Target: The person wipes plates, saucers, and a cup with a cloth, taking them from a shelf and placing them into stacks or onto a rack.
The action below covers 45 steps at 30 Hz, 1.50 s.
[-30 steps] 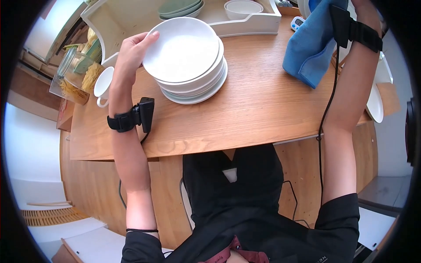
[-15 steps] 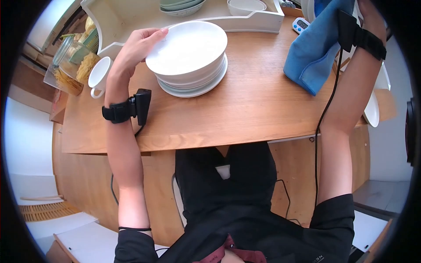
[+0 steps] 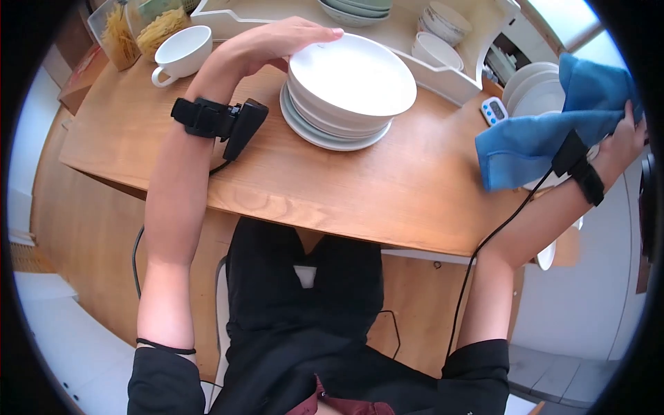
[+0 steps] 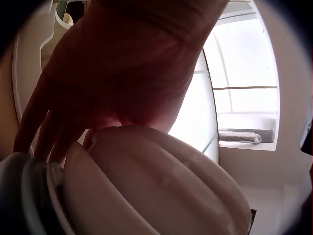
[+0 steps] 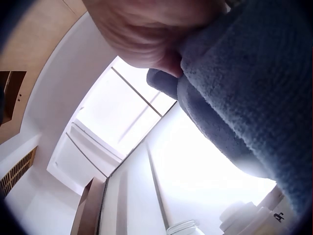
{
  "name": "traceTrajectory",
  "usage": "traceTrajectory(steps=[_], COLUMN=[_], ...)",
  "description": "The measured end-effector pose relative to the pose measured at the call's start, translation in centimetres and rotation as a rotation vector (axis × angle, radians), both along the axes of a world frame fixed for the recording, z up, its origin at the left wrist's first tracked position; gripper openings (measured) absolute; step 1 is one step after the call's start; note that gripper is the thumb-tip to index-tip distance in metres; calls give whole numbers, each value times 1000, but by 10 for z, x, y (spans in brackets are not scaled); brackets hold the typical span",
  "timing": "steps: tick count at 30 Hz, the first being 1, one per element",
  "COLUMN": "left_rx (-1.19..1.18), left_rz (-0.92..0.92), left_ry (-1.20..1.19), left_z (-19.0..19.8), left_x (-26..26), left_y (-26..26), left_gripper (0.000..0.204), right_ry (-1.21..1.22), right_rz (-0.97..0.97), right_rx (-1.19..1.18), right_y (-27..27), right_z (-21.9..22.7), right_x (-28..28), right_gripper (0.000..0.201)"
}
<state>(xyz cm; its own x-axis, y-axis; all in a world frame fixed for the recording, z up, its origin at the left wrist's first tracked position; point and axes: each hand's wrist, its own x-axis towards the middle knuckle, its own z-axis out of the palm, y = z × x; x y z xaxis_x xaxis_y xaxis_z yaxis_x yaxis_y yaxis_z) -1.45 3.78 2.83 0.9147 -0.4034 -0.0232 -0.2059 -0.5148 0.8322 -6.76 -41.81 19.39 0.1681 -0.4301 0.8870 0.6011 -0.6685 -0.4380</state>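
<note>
A stack of white bowls and plates (image 3: 353, 76) stands on the wooden table. My left hand (image 3: 277, 43) lies at the stack's far left side, its thumb over the top rim; in the left wrist view the fingers of the left hand (image 4: 117, 73) reach down along the bowls (image 4: 156, 181). At the right, my right hand (image 3: 622, 142) grips a blue cloth (image 3: 529, 149), which hangs down to the left over the table's right part. The right wrist view shows the right hand (image 5: 156, 29) against the bunched cloth (image 5: 244, 88).
A white cup (image 3: 183, 54) and pasta containers (image 3: 162, 34) stand at the left. Behind is a white tray (image 3: 443, 79) with green and white bowls. A small timer (image 3: 493, 111) and upright white plates (image 3: 536, 90) are at the right; a black cable crosses the table's right edge.
The head view has turned right. My right hand has come lower with the cloth, which is now spread wider and shows the fingers. The left hand has stayed at the stack.
</note>
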Motion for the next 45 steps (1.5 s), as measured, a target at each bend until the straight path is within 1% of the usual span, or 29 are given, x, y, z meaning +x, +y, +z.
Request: traceTrajectory(steps=[1,2,3,4,6,7,8,9,11,12,13,15,16,17,19,21,23,24,26,28,31,33,34,38,40,41,43,44,45], left_rx=[-17,-38,-57,-62,-81,-93,-76,-81,-116,-149,-153,-129,-117,-122,-118,-144,-157,-154,-165,-182,-203,-200,-197,-187,-169,-168,-199,-197,-188], left_rz=[10,12,14,-24,-14,-11,-18,-10,-15,-22,-17,-49,-62,-50,-137,-114,-95,-75,-70,-65,-69,-62,-47,-85,-87,-87,-65,-66,-48], left_ry=[-9,-6,-5,25,15,16,79,70,102,107,98,97,108,101,90,111,109,104,110,131,145,150,156,140,150,149,109,107,99], left_z=[-2,-8,-10,-7,-10,-10,-7,-5,-7,-11,-13,-11,-9,-6,-9,-13,-14,-14,-15,-15,-14,-13,-13,-10,-10,-10,-11,-10,-8], left_x=[2,5,7,7,8,8,9,9,10,12,14,13,11,10,11,14,14,15,15,14,9,7,7,4,4,3,1,1,0], left_y=[1,1,2,4,5,6,7,8,9,10,10,8,8,8,11,9,7,7,4,1,-4,-9,-11,-10,-9,-9,-10,-10,-11], left_gripper=[76,75,75,75,74,74,70,70,65,60,60,57,52,52,47,43,36,35,35,37,37,38,38,38,46,46,58,58,64], right_ry=[-11,1,-9,56,181,173,344,513,814,874,1048,1139,1102,1093,1042,1025,1083,1074,1093,1112,1148,1123,1123,1141,1144,1160,1173,1197,1219], right_rz=[-26,37,47,76,128,136,132,125,253,295,459,547,516,523,433,435,441,413,423,433,393,445,436,411,400,410,421,388,352], right_rx=[-22,20,8,25,33,24,-97,-219,-487,-671,-694,-673,-646,-658,-755,-739,-696,-671,-679,-681,-656,-621,-618,-620,-626,-635,-642,-703,-765], right_y=[3,6,5,-1,-11,-2,5,13,18,23,29,38,44,44,48,48,36,35,26,27,32,36,36,37,40,42,46,47,50], right_z=[0,0,2,3,1,-1,-6,-10,-22,-29,-32,-37,-39,-37,-36,-38,-37,-38,-37,-36,-37,-37,-37,-36,-36,-36,-35,-33,-31], right_x=[-1,0,4,8,18,18,16,15,20,22,25,28,28,28,26,24,28,27,32,33,29,26,25,25,25,26,27,28,27], right_gripper=[36,36,36,36,35,35,35,35,35,34,32,31,29,29,28,27,28,27,26,26,27,29,29,30,29,29,28,27,27])
